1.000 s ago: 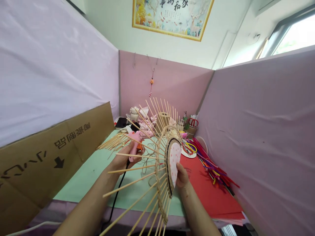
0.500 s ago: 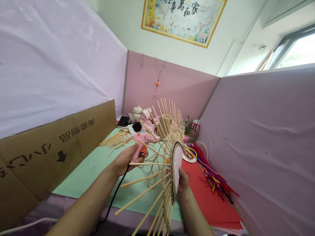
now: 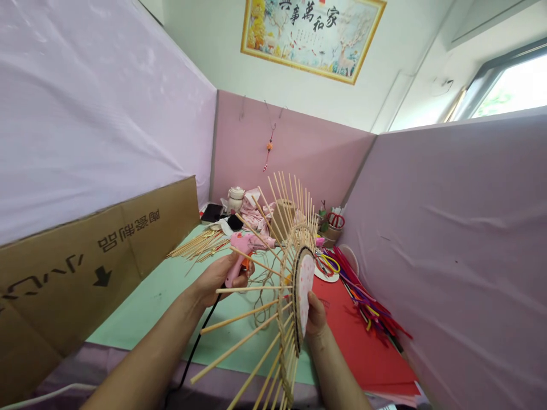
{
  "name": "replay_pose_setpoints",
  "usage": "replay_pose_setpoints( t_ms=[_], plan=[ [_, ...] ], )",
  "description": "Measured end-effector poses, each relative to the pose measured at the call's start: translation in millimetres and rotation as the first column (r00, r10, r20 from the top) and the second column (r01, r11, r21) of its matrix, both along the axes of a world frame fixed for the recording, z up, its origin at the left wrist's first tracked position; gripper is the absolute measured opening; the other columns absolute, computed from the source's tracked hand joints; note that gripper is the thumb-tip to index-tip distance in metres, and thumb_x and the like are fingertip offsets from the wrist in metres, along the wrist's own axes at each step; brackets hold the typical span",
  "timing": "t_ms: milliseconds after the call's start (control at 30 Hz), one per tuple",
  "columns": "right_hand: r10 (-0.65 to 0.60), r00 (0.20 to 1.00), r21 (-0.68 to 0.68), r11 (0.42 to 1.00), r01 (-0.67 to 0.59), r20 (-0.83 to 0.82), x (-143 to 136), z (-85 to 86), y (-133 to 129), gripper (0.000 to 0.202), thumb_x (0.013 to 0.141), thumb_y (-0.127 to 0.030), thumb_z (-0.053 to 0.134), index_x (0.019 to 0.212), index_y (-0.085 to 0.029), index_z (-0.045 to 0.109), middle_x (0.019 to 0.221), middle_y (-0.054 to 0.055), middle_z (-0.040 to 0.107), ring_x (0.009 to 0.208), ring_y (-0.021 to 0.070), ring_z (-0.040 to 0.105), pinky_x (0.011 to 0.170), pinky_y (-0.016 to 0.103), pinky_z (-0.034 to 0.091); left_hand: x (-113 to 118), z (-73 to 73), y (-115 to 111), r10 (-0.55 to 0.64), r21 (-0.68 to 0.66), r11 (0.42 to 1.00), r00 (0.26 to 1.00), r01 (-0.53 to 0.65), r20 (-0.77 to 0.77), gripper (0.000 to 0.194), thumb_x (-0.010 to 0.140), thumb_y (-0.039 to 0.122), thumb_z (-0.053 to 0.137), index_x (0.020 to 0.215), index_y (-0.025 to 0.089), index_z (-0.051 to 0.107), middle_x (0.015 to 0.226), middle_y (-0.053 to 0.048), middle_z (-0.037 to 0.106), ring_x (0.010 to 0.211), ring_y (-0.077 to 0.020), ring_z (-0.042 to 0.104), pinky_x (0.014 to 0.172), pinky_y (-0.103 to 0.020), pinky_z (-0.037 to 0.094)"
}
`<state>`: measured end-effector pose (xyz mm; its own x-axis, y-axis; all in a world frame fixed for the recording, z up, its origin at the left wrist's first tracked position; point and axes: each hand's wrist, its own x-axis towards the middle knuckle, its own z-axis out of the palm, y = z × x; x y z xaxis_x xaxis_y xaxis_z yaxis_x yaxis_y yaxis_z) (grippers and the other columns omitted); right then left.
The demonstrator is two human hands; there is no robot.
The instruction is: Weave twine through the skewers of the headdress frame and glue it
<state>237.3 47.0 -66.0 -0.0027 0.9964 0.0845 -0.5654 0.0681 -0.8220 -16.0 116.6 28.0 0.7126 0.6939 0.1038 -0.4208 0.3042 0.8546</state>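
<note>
My left hand (image 3: 226, 279) is wrapped round the handle of a pink glue gun (image 3: 241, 244), its fingers by the orange trigger. The nozzle points right, towards the back of a round craft piece, and the tip is hidden behind sticks. That craft piece has a dotted pink-white disc (image 3: 305, 287) with a dark corrugated edge, thin wooden sticks (image 3: 241, 316) fanning out all round, and a braided cord ring (image 3: 281, 333) across them. My right hand (image 3: 315, 313) grips the disc at its right side, thumb on the dotted face. The piece is held upright, nearly edge-on to me.
Loose wooden sticks (image 3: 200, 244) lie at the back left of the green mat (image 3: 141, 310). Behind stand a white jar (image 3: 236, 199) and a twine roll (image 3: 283, 217). Red sheets (image 3: 354, 347) and coloured pipe cleaners (image 3: 367, 304) lie right. A cardboard panel (image 3: 128, 228) borders the left.
The stick-rimmed piece has turned or tilted slightly, its left sticks now a little lower. Both hands keep their holds, and the whole view has shifted slightly.
</note>
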Motion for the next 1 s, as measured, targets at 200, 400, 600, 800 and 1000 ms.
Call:
replay_pose_setpoints(
  t_ms=[200, 400, 600, 800, 1000],
  plan=[
    [0.029, 0.996, -0.034, 0.999, -0.033, -0.088, -2, 2.8, -1, 0.043, 0.062, -0.047, 0.076, 0.097, -0.024, 0.068, 0.078, 0.002, 0.076, 0.081, 0.0251, 0.072, 0.084, 0.042, 0.056, 0, 1.9, -1, 0.035, -0.059, 0.998, 0.999, -0.033, 0.031, 0.044, 0.080, 0.053, 0.062, 0.078, 0.009, 0.062, 0.064, -0.002, 0.054, 0.044, -0.0024, 0.034, 0.046, -0.018, 0.030],
    [0.019, 0.997, -0.015, 1.000, -0.021, -0.074, -6, 10.4, -3, 0.046, 0.060, -0.048, 0.077, 0.097, -0.023, 0.067, 0.081, 0.003, 0.076, 0.086, 0.0263, 0.072, 0.089, 0.045, 0.054, -1, -0.5, 2, 0.005, -0.002, 1.000, 1.000, -0.005, 0.020, 0.045, 0.082, 0.052, 0.058, 0.075, 0.008, 0.063, 0.056, -0.001, 0.047, 0.043, -0.0039, 0.033, 0.046, -0.019, 0.031],
    [0.076, 0.995, -0.030, 0.996, -0.078, -0.068, -10, 15.8, -4, 0.049, 0.059, -0.050, 0.075, 0.099, -0.022, 0.066, 0.095, 0.008, 0.075, 0.103, 0.0310, 0.067, 0.094, 0.050, 0.050, 0, 2.0, -1, 0.023, -0.034, 0.999, 0.999, -0.022, 0.036, 0.043, 0.081, 0.051, 0.061, 0.075, 0.009, 0.061, 0.067, -0.002, 0.052, 0.043, -0.0014, 0.033, 0.046, -0.018, 0.030],
    [0.079, 0.987, -0.028, 0.996, -0.083, -0.141, -6, 8.3, -3, 0.050, 0.062, -0.043, 0.076, 0.105, -0.020, 0.064, 0.092, 0.006, 0.076, 0.096, 0.0279, 0.070, 0.095, 0.046, 0.051, -2, 0.2, 0, 0.018, -0.036, 0.999, 0.999, -0.017, 0.039, 0.045, 0.081, 0.053, 0.061, 0.075, 0.008, 0.061, 0.068, -0.002, 0.052, 0.043, -0.0006, 0.034, 0.046, -0.017, 0.030],
    [0.064, 0.986, -0.006, 0.998, -0.066, -0.156, -2, 1.1, -1, 0.045, 0.066, -0.040, 0.075, 0.106, -0.021, 0.064, 0.089, 0.003, 0.076, 0.091, 0.0249, 0.071, 0.092, 0.043, 0.052, -3, -0.2, -1, 0.008, -0.041, 0.999, 0.999, -0.006, 0.045, 0.045, 0.079, 0.053, 0.063, 0.075, 0.009, 0.061, 0.068, -0.001, 0.052, 0.043, -0.0006, 0.035, 0.046, -0.016, 0.030]
  ],
)
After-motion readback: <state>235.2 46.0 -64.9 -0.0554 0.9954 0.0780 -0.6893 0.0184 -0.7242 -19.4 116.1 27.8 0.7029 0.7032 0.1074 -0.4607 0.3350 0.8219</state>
